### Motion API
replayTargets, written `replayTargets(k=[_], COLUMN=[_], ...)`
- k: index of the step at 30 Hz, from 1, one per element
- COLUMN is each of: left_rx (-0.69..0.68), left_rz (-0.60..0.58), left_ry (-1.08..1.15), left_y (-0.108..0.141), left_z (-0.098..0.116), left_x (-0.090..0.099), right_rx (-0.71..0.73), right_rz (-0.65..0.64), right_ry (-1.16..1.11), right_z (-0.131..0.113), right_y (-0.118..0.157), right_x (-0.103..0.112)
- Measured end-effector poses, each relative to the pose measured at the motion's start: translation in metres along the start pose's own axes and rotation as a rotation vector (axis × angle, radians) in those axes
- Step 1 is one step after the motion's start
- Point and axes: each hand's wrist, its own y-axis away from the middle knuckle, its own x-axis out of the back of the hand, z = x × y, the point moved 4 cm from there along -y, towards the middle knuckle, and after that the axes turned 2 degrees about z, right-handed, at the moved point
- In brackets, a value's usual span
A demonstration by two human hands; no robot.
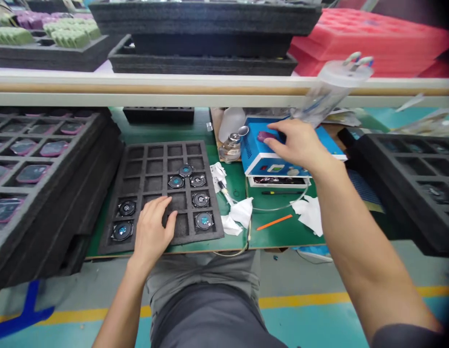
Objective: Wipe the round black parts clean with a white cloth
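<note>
My left hand (154, 227) lies over the black foam tray (137, 155), its fingers loosely stretched and the thumb apart, with nothing visible in it. Round watch modules sit in some of the compartments, among them one (122, 230) left of this hand and another (204, 221) to its right. A further watch module (185, 170) rests across a divider. My right hand (295, 145) reaches over the blue device (253, 145). Between its thumb and fingers is a small purple piece (265, 137) at the device's top; the exact contact is partly hidden.
Stacked foam trays (97, 164) hold purple-rimmed pieces at left; another dark tray (409, 150) stands at right. A glass bottle (230, 149), white wipes (242, 211), an orange stick (274, 222) and a thin tube lie about the bench. A shelf (195, 92) crosses above, with a clear cylinder (327, 92) before it.
</note>
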Motion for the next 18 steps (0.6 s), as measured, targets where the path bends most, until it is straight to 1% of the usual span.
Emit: replayTargets(k=[1,3,5,6,8,10,12,14,16,18], left_rx=[-0.008,-0.017,0.050,0.104,0.251,0.293,0.308,0.315,0.323,0.329], left_rz=[-0.013,-0.080,-0.152,-0.217,-0.399,-0.511,-0.561,-0.573,-0.563,-0.539], left_ry=[0.002,-0.026,-0.053,-0.057,-0.046,-0.044,-0.067,-0.093,-0.096,-0.072], left_y=[-0.011,-0.044,-0.086,-0.107,-0.142,-0.165,-0.176,-0.179,-0.178,-0.176], left_z=[0.001,0.003,0.000,-0.004,-0.011,-0.014,-0.014,-0.013,-0.012,-0.012], left_x=[-0.001,-0.006,-0.016,-0.023,-0.040,-0.054,-0.063,-0.067,-0.067,-0.067], right_rx=[-0.014,-0.052,-0.098,-0.125,-0.208,-0.324,-0.450,-0.559,-0.641,-0.693], right_rz=[0.068,0.207,0.278,0.281,0.268,0.233,0.221,0.241,0.271,0.287], right_ry=[-0.024,-0.104,-0.206,-0.253,-0.325,-0.364,-0.367,-0.356,-0.356,-0.363], right_z=[-0.007,-0.026,-0.044,-0.052,-0.059,-0.058,-0.051,-0.043,-0.039,-0.040], right_y=[0.008,0.032,0.062,0.079,0.113,0.146,0.175,0.197,0.211,0.216], right_x=[0.006,0.019,0.027,0.028,0.027,0.025,0.024,0.028,0.031,0.032])
